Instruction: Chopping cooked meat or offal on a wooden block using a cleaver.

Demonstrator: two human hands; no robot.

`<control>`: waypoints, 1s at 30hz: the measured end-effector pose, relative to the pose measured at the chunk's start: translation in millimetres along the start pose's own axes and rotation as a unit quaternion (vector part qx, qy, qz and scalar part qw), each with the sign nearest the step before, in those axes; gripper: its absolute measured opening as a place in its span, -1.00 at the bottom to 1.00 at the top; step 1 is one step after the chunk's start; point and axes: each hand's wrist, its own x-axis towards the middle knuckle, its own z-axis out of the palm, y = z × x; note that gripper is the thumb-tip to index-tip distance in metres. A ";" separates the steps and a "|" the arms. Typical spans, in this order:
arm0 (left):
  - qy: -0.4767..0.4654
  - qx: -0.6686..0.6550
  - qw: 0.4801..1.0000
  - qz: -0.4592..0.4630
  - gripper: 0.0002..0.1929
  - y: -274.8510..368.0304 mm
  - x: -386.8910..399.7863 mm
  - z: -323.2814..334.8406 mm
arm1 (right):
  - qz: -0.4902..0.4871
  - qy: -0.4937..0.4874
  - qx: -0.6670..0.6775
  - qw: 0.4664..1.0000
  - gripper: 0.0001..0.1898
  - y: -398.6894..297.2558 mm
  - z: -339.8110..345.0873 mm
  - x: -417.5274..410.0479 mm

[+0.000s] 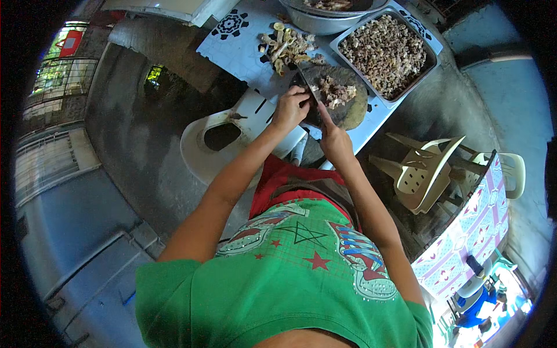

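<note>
My right hand (337, 141) grips a knife (310, 82), with the index finger stretched along it. The blade points away from me across the left part of a round wooden chopping board (356, 114). Just left of the blade, my left hand (292, 108) rests at the board's edge with its fingers bent; whether a piece lies under the fingertips is hidden. Chopped meat (335, 92) sits in a small heap right of the blade. Beyond the board lies a pile of bones and scraps (285, 45). A metal tray (435, 64) at the right holds diced meat (385, 54).
A metal basin (315, 22) with a strainer (370, 8) on top stands at the far side of the patterned table (226, 48). A white plastic chair (196, 139) is close on my left. Stacked cream chairs (417, 178) and another covered table (470, 235) are at right.
</note>
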 end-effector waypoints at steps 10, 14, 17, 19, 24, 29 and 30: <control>0.051 0.018 0.998 -0.011 -0.80 -5.8 -5.7 9.6 | -0.019 0.023 -0.038 0.999 -0.28 18.4 1.9 -63.4; 0.023 0.017 1.000 -0.004 -0.81 -3.0 -3.9 6.0 | -0.055 0.049 -0.007 0.997 -0.28 15.2 -2.3 -53.2; 0.024 0.040 0.999 0.021 -0.82 -0.8 -0.5 7.7 | -0.029 0.044 -0.008 0.999 -0.28 8.3 -3.9 -11.3; 0.025 0.020 0.999 0.015 -0.82 2.0 2.2 9.7 | -0.065 0.077 0.036 0.994 -0.31 25.2 4.4 1.4; 0.043 0.017 0.999 -0.022 -0.80 -1.1 -5.4 11.2 | -0.052 0.047 0.092 0.993 -0.31 29.3 -5.6 -12.8; 0.015 0.022 0.999 -0.020 -0.78 7.5 -4.7 7.2 | 0.010 0.048 0.043 0.998 -0.31 18.0 -7.0 -15.6; 0.017 0.021 0.999 -0.021 -0.78 6.2 -6.0 7.5 | 0.022 0.044 0.040 0.998 -0.30 16.9 -7.2 -17.6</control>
